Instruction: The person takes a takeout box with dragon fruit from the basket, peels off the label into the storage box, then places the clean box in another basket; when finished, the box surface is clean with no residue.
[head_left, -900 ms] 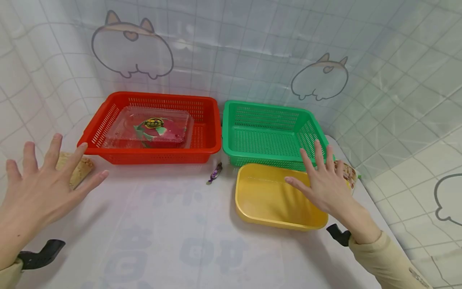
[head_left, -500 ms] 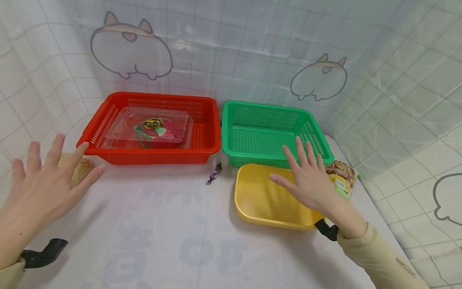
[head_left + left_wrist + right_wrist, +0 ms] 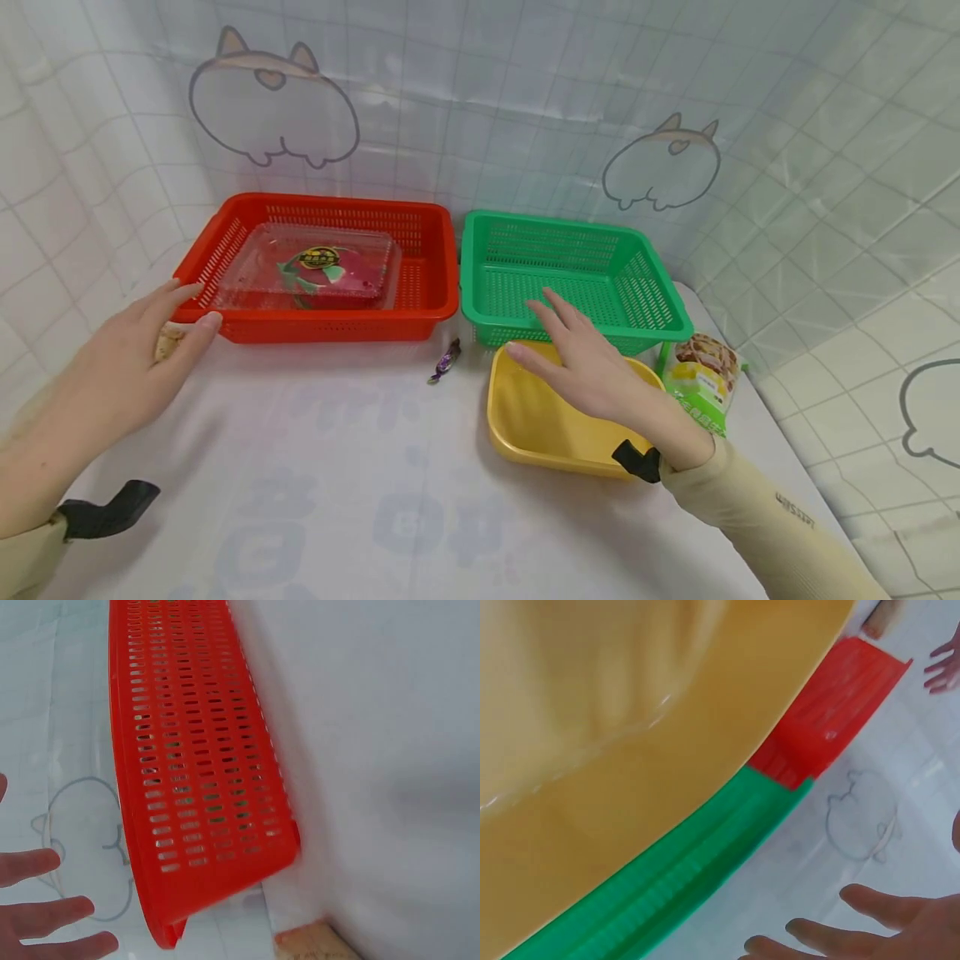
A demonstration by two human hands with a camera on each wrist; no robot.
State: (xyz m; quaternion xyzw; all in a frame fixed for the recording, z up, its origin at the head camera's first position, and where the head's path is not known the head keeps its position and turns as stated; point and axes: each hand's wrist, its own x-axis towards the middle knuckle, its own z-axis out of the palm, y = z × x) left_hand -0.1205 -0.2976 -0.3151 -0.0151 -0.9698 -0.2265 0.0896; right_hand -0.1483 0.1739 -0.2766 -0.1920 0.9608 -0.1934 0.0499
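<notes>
My left hand (image 3: pixel 127 362) hovers with fingers extended and holds nothing, near the front left corner of the red basket (image 3: pixel 337 317). A tan packet (image 3: pixel 167 343) behind it is mostly hidden by the fingers. Over the yellow tub (image 3: pixel 532 425) is my right hand (image 3: pixel 588 367), its fingers loosely straight with nothing between them. Inside the red basket lies a clear plastic box (image 3: pixel 255 258) with a yellow-and-black label and a pink and green dragon fruit showing through. The right wrist view has the yellow tub (image 3: pixel 630 757) large beside the spread fingertips (image 3: pixel 870 900).
A green basket (image 3: pixel 487 321) stands right of the red one, behind the yellow tub. One purple-wrapped candy (image 3: pixel 447 362) lies on the white tablecloth (image 3: pixel 337 467). At the right, a green and brown food bag (image 3: pixel 705 375) lies near the table edge. Patterned sheets (image 3: pixel 525 125) hang around the table.
My right hand has moved left across the yellow tub, uncovering the food bag. My left hand has tilted and shifted slightly right, its fingers drawing closer together.
</notes>
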